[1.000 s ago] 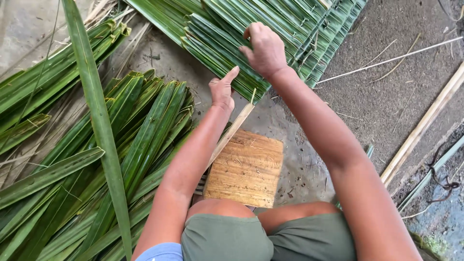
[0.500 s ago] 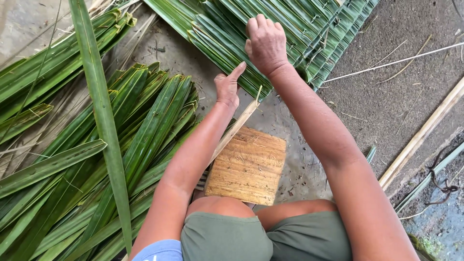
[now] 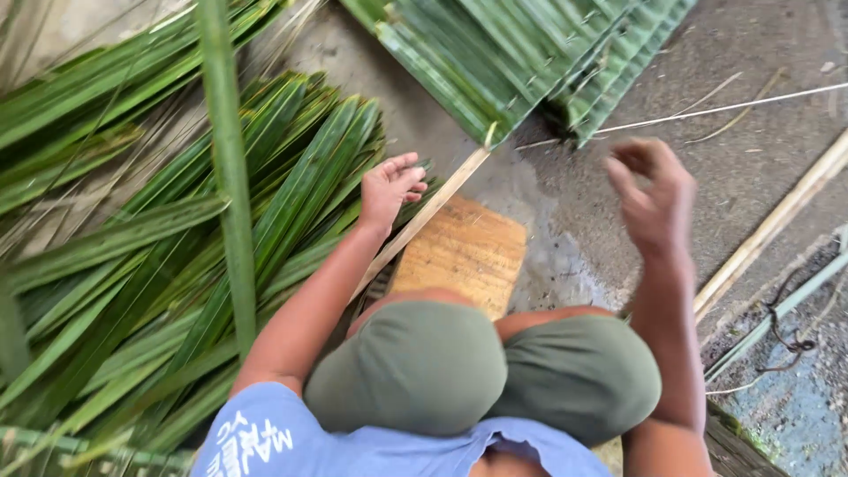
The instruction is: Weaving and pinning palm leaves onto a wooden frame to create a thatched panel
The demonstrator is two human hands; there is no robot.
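My left hand (image 3: 391,187) hovers with loosely curled fingers over the pile of long green palm leaves (image 3: 177,256) at my left, beside a thin pale stick (image 3: 424,219). It holds nothing. My right hand (image 3: 655,196) is lifted over the concrete floor at the right, blurred, fingers apart and empty. A woven panel of green leaves (image 3: 521,53) lies at the top. A flat wooden block (image 3: 461,254) sits in front of my knees, which are in green shorts (image 3: 481,371).
A long pale bamboo pole (image 3: 777,225) lies diagonally at the right, with a thin stick (image 3: 707,110) above it. Dark cord and a pale pipe (image 3: 777,314) lie at the far right on the grey floor (image 3: 751,177). One leaf blade (image 3: 228,177) stands upright near the camera.
My right hand has come off the woven panel and swung back to the right. My left hand has drawn back toward the leaf pile. The camera view has shifted.
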